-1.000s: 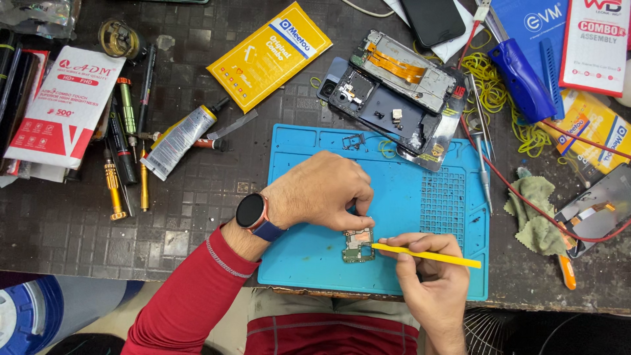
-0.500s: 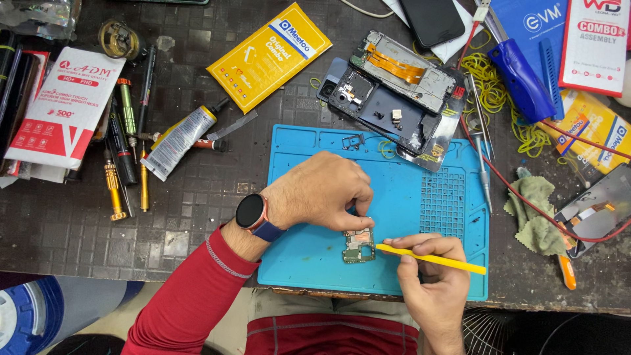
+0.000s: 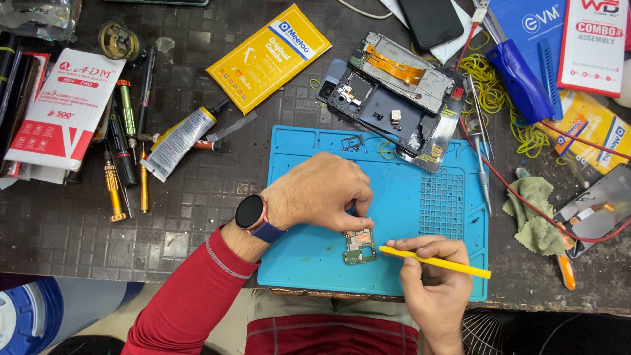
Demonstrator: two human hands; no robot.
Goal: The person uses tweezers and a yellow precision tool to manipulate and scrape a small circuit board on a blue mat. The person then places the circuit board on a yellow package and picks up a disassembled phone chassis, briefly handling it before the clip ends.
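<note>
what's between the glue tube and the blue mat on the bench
In the head view, a small grey strip lies just right of the glue tube; beyond it, bare dark bench reaches the blue mat.

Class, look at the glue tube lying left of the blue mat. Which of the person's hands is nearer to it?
Left. The left hand rests on the blue mat, right of the glue tube. The right hand holds a yellow pry tool, farther right and lower.

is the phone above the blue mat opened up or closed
Opened up: the phone lies with its back off, inner frame, orange flex cable and parts exposed.
</note>
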